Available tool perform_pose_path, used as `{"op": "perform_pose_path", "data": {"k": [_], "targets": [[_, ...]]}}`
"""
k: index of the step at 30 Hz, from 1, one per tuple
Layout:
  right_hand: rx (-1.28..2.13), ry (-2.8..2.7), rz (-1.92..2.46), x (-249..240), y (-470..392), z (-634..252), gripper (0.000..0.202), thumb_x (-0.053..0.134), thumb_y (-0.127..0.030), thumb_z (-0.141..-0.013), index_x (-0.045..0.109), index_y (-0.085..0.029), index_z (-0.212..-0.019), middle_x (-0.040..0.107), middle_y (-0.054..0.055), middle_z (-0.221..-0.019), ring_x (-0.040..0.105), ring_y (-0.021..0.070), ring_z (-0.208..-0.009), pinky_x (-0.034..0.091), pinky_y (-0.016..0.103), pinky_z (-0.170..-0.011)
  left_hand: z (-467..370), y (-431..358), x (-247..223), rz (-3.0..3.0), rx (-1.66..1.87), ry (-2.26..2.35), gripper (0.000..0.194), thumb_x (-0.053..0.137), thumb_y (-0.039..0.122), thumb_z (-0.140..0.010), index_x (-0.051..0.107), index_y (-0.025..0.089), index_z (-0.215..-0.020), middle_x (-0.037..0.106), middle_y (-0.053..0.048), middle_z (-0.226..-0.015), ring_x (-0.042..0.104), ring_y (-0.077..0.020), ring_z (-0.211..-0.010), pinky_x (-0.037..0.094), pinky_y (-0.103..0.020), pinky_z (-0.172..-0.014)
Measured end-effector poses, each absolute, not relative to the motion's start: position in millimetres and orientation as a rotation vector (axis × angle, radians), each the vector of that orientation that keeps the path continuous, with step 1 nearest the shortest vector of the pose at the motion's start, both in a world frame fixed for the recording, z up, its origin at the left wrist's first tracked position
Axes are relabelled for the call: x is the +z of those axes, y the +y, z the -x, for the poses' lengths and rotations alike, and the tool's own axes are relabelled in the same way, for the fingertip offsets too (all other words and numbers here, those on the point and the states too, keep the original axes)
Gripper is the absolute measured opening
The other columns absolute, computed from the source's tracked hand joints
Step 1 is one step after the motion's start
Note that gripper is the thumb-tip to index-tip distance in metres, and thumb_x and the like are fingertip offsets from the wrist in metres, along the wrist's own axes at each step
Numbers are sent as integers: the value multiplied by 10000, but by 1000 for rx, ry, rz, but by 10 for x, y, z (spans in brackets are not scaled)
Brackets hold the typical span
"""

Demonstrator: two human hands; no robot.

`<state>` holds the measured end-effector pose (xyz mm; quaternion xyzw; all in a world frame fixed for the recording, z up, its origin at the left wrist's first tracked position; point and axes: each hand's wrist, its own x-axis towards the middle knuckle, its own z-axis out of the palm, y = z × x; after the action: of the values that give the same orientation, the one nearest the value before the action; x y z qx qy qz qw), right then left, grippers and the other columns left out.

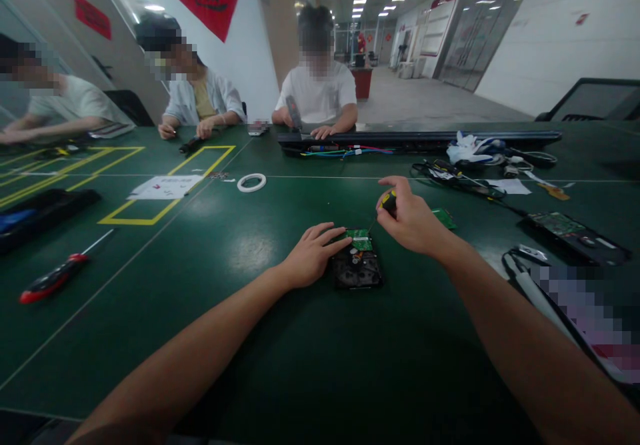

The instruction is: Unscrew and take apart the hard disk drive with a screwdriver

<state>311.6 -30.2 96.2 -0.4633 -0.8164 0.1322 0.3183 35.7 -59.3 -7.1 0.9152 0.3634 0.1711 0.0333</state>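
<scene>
A hard drive [357,273] lies on the green table with its green circuit board [361,240] facing up. My left hand [313,255] rests at its left edge, with fingers stretched out and the fingertips reaching over the board. In my right hand [407,217] is a yellow-and-black screwdriver [389,200], gripped by the handle. Its thin shaft points down to the board's upper right corner; whether the tip sits in a screw is too small to tell. Behind my right wrist lies another green circuit board [443,218], partly hidden.
A red-and-black screwdriver [57,277] lies at left, near a black tray [47,212]. White tape roll [251,182] and paper [167,186] lie beyond. Cables [463,182], another drive [577,235] and a long black panel [420,140] occupy the right and far side. Several people sit opposite.
</scene>
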Motion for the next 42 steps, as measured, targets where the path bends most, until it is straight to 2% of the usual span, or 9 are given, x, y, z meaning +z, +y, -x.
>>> {"op": "perform_pose_path", "data": {"k": [4, 12, 15, 20, 25, 31, 42], "targets": [[365, -2111, 1220, 912, -291, -3105, 498, 532, -303, -939, 331, -156, -1370, 655, 98, -853, 640, 260, -685, 480, 398, -672, -351, -585, -81, -2822, 518, 1123, 685, 482, 107, -950, 425, 319, -1598, 389, -46, -1663, 274, -334, -1542, 314, -597, -1218], [336, -2176, 1174, 930, -300, -3100, 389, 529, -339, -980, 395, -209, -1321, 659, 111, -959, 653, 270, -770, 504, 448, -762, -356, -587, -68, -2814, 534, 1115, 673, 482, 104, -945, 444, 306, -1586, 405, -61, -1652, 272, -327, -1544, 313, -596, -1218], [309, -2193, 1153, 953, -308, -3094, 376, 521, -334, -994, 429, -207, -1336, 677, 143, -1046, 672, 295, -867, 520, 472, -811, -357, -588, -65, -2821, 535, 1115, 667, 469, 106, -951, 442, 309, -1586, 398, -57, -1656, 275, -329, -1541, 313, -603, -1216], [205, -2192, 1056, 967, -297, -3084, 392, 513, -262, -987, 488, -203, -1373, 644, 187, -1306, 657, 330, -1110, 528, 523, -955, -354, -583, -79, -2818, 515, 1126, 689, 461, 92, -946, 427, 317, -1597, 391, -52, -1659, 267, -328, -1545, 308, -605, -1219], [203, -2196, 1022, 965, -286, -3082, 440, 537, -231, -968, 520, -186, -1406, 690, 171, -1246, 675, 330, -1090, 520, 541, -997, -348, -571, -103, -2816, 515, 1123, 693, 475, 99, -941, 430, 322, -1596, 394, -42, -1658, 266, -326, -1545, 301, -603, -1227], [181, -2156, 1042, 963, -274, -3103, 423, 543, -235, -976, 529, -170, -1394, 714, 162, -1189, 691, 313, -1027, 543, 508, -936, -357, -576, -90, -2825, 516, 1122, 686, 465, 84, -936, 447, 300, -1586, 385, -50, -1665, 266, -328, -1543, 299, -601, -1227], [193, -2177, 1056, 959, -274, -3120, 420, 542, -244, -976, 530, -172, -1390, 719, 156, -1158, 689, 317, -1019, 538, 506, -928, -353, -574, -87, -2815, 504, 1130, 704, 480, 91, -933, 429, 326, -1594, 377, -33, -1669, 265, -330, -1546, 301, -605, -1227]]}}
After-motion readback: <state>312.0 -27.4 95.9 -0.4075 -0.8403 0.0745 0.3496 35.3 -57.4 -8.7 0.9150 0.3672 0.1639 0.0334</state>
